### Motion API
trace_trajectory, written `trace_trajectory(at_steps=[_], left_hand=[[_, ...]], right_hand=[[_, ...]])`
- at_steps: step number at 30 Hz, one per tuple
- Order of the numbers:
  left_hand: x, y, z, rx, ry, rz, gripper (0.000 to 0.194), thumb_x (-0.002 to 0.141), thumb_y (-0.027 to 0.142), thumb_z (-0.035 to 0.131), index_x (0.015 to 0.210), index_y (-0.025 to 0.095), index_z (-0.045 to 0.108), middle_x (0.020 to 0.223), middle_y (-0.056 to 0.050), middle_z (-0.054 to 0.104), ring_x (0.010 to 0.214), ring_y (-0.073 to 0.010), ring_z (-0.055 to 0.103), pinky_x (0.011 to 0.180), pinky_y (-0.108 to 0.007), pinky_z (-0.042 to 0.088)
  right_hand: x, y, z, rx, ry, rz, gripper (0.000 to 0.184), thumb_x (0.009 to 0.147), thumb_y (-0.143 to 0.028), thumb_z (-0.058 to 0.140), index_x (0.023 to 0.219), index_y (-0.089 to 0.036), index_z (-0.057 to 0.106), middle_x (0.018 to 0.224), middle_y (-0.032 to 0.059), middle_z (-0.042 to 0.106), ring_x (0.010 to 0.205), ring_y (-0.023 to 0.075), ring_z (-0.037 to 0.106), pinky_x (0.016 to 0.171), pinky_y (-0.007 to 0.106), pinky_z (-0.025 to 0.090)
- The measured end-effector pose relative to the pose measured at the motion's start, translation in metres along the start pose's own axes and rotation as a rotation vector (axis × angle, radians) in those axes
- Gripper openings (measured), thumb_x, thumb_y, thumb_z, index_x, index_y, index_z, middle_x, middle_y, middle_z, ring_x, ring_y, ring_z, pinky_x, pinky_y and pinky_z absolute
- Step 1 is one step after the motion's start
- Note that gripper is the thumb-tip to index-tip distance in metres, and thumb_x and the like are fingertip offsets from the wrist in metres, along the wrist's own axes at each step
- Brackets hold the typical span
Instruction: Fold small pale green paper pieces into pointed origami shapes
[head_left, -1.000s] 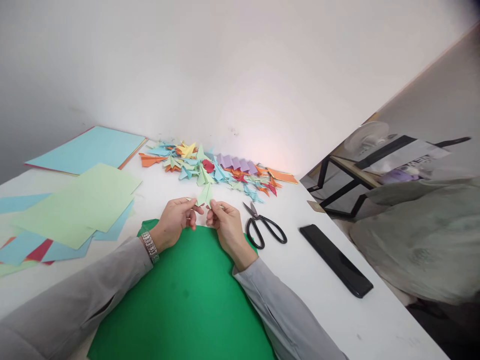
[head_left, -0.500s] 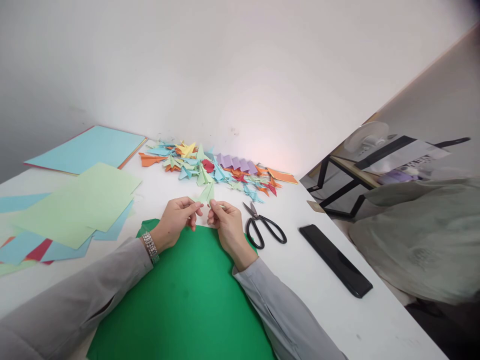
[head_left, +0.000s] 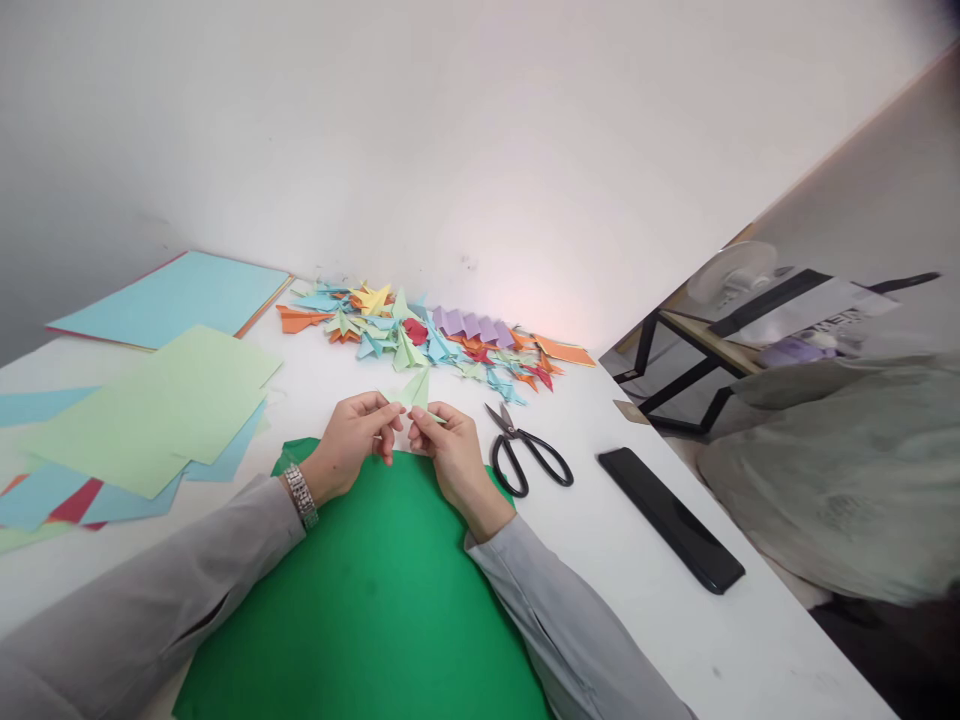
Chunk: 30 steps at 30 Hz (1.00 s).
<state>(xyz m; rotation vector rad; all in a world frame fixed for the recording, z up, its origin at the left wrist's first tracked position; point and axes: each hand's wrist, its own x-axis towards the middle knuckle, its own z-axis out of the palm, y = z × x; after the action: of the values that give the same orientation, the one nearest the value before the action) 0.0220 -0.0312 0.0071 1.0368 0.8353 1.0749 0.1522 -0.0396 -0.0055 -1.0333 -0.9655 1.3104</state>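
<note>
A small piece of folded light-green paper is held between my two hands, its pointed end toward the wall. My left hand, with a metal watch at the wrist, pinches its left lower side. My right hand pinches the right lower side with thumb and fingers. The fingertips hide the paper's lower part. Both hands hover over the far edge of a green sheet. Just beyond them lies a pile of folded paper pieces in several colours, some shaped like planes.
Black-handled scissors lie right of my right hand, with a long black object farther right. Loose coloured sheets spread at left, below a stack of blue-topped paper. Beyond the table's right edge are grey-green cloth and a shelf.
The folded light-green paper has turned and tilted slightly between my fingers. My right fingers have shifted a little to the left. The rest stays where it was.
</note>
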Motion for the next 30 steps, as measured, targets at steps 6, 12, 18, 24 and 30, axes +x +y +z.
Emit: trace_trajectory(at_steps=[6, 12, 18, 24, 30], left_hand=[[0.0014, -0.0018, -0.0006, -0.008, 0.042, 0.004, 0.025, 0.074, 0.034, 0.062, 0.063, 0.014, 0.054, 0.044, 0.003, 0.051, 0.034, -0.008, 0.045, 0.035, -0.021, 0.039], [0.0011, -0.0031, -0.0016, 0.078, 0.06, 0.014, 0.027, 0.076, 0.035, 0.06, 0.06, 0.014, 0.053, 0.038, 0.004, 0.049, 0.033, -0.0079, 0.045, 0.037, -0.02, 0.038], [0.0014, -0.0045, -0.001, 0.096, 0.061, 0.022, 0.028, 0.074, 0.037, 0.062, 0.06, 0.014, 0.053, 0.044, 0.003, 0.052, 0.034, -0.0073, 0.046, 0.037, -0.02, 0.038], [0.0011, -0.0019, -0.0002, 0.082, 0.059, -0.003, 0.024, 0.071, 0.033, 0.065, 0.061, 0.012, 0.056, 0.044, 0.003, 0.053, 0.034, -0.0069, 0.045, 0.036, -0.021, 0.039], [0.0019, -0.0009, -0.0023, -0.001, 0.061, -0.026, 0.024, 0.067, 0.025, 0.067, 0.086, 0.012, 0.057, 0.059, 0.001, 0.063, 0.033, -0.008, 0.048, 0.034, -0.022, 0.039]], right_hand=[[-0.0002, 0.0015, 0.0002, -0.02, -0.031, 0.006, 0.025, 0.064, -0.039, 0.072, 0.062, -0.016, 0.061, 0.051, -0.0027, 0.058, 0.042, 0.0078, 0.048, 0.046, 0.021, 0.038], [0.0016, 0.0001, -0.001, 0.061, 0.026, 0.003, 0.025, 0.066, -0.041, 0.07, 0.066, -0.017, 0.062, 0.059, -0.0017, 0.061, 0.047, 0.0092, 0.05, 0.048, 0.023, 0.041], [0.0005, 0.0005, -0.0009, -0.027, -0.011, 0.005, 0.025, 0.059, -0.036, 0.076, 0.068, -0.016, 0.064, 0.061, -0.0016, 0.063, 0.046, 0.0079, 0.05, 0.048, 0.022, 0.041], [-0.0004, 0.0009, -0.0005, -0.023, 0.016, 0.028, 0.023, 0.06, -0.035, 0.075, 0.067, -0.016, 0.065, 0.058, -0.0008, 0.064, 0.047, 0.009, 0.052, 0.051, 0.023, 0.043], [0.0007, -0.0005, -0.0019, 0.065, -0.009, 0.03, 0.017, 0.061, -0.028, 0.074, 0.07, -0.016, 0.067, 0.055, -0.0016, 0.064, 0.044, 0.0073, 0.05, 0.048, 0.021, 0.04]])
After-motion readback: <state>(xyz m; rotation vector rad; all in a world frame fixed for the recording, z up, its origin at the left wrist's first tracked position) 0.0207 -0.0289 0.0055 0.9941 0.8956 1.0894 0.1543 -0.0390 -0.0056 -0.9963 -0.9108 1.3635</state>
